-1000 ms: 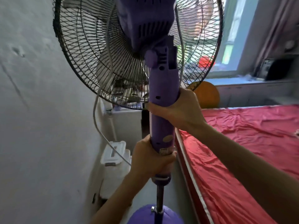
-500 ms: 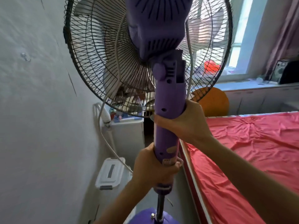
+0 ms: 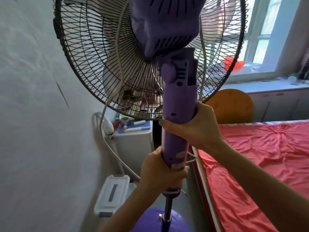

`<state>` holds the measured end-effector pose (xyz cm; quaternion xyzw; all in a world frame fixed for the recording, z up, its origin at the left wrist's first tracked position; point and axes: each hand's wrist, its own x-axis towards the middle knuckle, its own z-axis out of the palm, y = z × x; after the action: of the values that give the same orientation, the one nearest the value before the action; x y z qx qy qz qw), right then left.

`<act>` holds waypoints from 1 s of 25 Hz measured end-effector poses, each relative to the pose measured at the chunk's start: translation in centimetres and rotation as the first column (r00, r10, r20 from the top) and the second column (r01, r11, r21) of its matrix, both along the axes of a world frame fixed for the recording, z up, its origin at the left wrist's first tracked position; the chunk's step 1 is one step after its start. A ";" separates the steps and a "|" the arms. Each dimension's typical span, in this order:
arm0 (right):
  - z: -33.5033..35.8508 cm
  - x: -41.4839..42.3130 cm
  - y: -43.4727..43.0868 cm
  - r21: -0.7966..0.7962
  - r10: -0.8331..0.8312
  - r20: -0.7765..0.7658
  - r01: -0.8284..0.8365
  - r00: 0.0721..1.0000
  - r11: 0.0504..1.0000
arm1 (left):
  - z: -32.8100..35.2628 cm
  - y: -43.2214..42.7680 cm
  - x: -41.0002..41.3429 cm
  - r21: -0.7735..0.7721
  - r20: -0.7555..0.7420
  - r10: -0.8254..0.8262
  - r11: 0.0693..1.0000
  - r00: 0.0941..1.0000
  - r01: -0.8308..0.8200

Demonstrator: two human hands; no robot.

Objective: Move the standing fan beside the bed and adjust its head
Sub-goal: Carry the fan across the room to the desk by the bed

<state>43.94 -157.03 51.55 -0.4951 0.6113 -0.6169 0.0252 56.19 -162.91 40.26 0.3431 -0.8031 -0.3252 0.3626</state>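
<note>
The purple standing fan [image 3: 178, 104] fills the middle of the head view, seen from behind, its black wire cage [image 3: 93, 52] facing away from me. My right hand [image 3: 195, 126] wraps the upper part of the purple column. My left hand [image 3: 160, 171] grips the column's lower end, just above the metal pole [image 3: 168, 210]. The round purple base [image 3: 150, 220] shows at the bottom. The bed [image 3: 260, 156] with a red sheet lies directly to the right of the fan.
A grey wall [image 3: 33, 114] is close on the left. A white lidded box [image 3: 112, 195] sits on the floor by the wall, with a small white cabinet [image 3: 133, 143] behind it. The fan's white cord [image 3: 115, 154] loops down here. A window and an orange chair back [image 3: 234, 104] stand beyond the bed.
The fan has come closer and sits a little further right in view, deeper into the gap between wall and bed. Both hands keep the same grip on the column.
</note>
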 end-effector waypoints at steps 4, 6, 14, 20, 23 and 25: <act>-0.9 -2.2 -4.8 0.033 -0.108 -0.023 0.109 0.994 0.994 | -1.2 -5.6 -2.6 -0.003 0.018 -0.079 0.997 0.997 0.079; -1.5 -2.8 -7.2 0.064 -0.177 -0.037 0.179 0.984 0.982 | -2.1 -8.5 -3.8 0.022 0.028 -0.126 0.992 0.992 0.125; -4.5 -6.4 -15.8 0.104 -0.350 -0.059 0.354 0.935 0.929 | -5.4 -17.9 -8.9 0.069 0.004 -0.269 0.961 0.963 0.268; -9.0 -9.7 -19.4 0.161 -0.314 -0.070 0.321 0.947 0.933 | -10.0 -21.1 -12.6 0.176 -0.031 -0.294 0.939 0.955 0.295; -12.1 -11.6 -20.5 0.193 -0.308 -0.070 0.316 0.949 0.929 | -13.3 -22.0 -14.3 0.232 -0.040 -0.275 0.932 0.961 0.277; -14.3 -12.8 -21.1 0.239 -0.290 -0.042 0.292 0.956 0.926 | -15.7 -22.5 -15.3 0.265 -0.039 -0.254 0.930 0.966 0.255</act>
<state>31.11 -178.17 37.26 -0.3940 0.7488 -0.5330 -0.0080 40.91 -185.45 24.60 0.2811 -0.7886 -0.4759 0.2694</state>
